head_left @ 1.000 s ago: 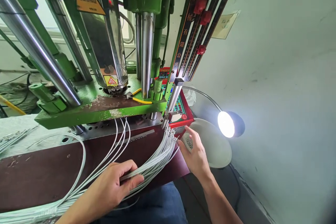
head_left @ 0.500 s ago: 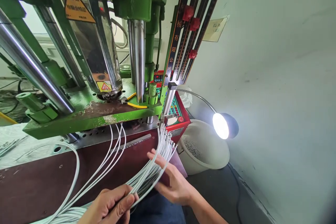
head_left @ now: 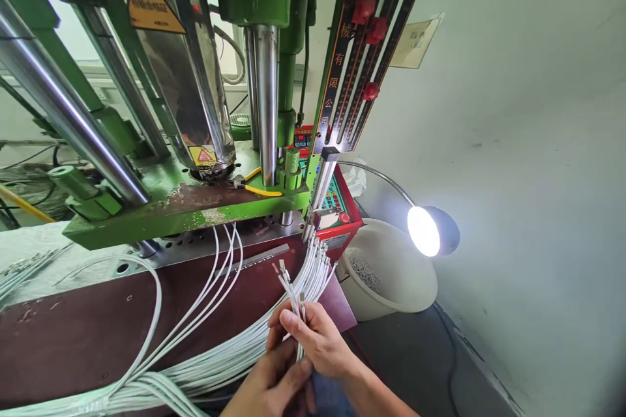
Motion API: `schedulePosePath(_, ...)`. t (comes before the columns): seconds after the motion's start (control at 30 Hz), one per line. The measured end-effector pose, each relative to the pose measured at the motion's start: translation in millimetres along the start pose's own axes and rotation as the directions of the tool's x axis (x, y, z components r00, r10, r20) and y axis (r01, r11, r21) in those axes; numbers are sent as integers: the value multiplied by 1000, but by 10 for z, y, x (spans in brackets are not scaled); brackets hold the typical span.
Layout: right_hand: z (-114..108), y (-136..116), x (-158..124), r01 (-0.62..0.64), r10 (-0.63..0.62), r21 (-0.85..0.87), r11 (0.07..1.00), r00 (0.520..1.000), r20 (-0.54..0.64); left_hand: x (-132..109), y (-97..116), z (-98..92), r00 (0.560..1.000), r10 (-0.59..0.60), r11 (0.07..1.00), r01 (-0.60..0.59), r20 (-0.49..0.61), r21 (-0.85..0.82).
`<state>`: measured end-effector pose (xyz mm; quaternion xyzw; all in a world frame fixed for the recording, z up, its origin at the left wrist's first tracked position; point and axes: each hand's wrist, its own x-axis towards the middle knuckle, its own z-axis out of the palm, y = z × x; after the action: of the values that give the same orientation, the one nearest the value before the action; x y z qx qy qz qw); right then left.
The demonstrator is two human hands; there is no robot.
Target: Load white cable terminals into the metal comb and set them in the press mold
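Observation:
A thick bundle of white cables (head_left: pixel 205 368) lies across the dark brown table (head_left: pixel 73 332), its metal-tipped ends (head_left: pixel 317 260) fanned near the table's right corner. My right hand (head_left: pixel 313 342) pinches a few cable ends (head_left: pixel 291 287) lifted clear of the bundle, tips pointing up. My left hand (head_left: pixel 274 388) sits just below it at the frame's bottom edge, fingers closed on the same cables. Three more white cables (head_left: pixel 227 254) run from the bundle up under the green press (head_left: pixel 186 199).
The green press with chrome columns (head_left: pixel 267 104) stands directly behind the table. A red control box (head_left: pixel 337 208) is at its right, then a white bucket (head_left: pixel 396 280) with small scraps and a lit gooseneck lamp (head_left: pixel 425 231). A pale wall closes the right side.
My right hand came back from the bucket to the cable ends and lifted a few out of the bundle. My left hand slid right along the cables to meet it.

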<state>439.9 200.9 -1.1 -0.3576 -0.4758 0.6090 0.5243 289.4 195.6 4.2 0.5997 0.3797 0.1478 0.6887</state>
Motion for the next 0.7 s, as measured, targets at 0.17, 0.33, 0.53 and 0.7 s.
schedulePosePath(0.17, -83, -107, -2, -120, 94, -161, 980, 983, -160, 214, -100, 112, 999, -30, 931, 39, 31, -363)
schedulePosePath(0.33, -151, -46, -16, -128, 59, -339, 932, 977, -206, 153, -94, 78, 998, -23, 943, 0, -65, -332)
schedulePosePath(0.53, -106, 47, 15, -167, 107, -199, 966, 953, -282, 68, 1, 42, 999, -46, 981, 40, -29, -188)
schedulePosePath(0.7, -40, 125, 60, -80, 45, -112, 991, 957, -285, 28, 20, 34, 997, -73, 983, 75, 19, -169)
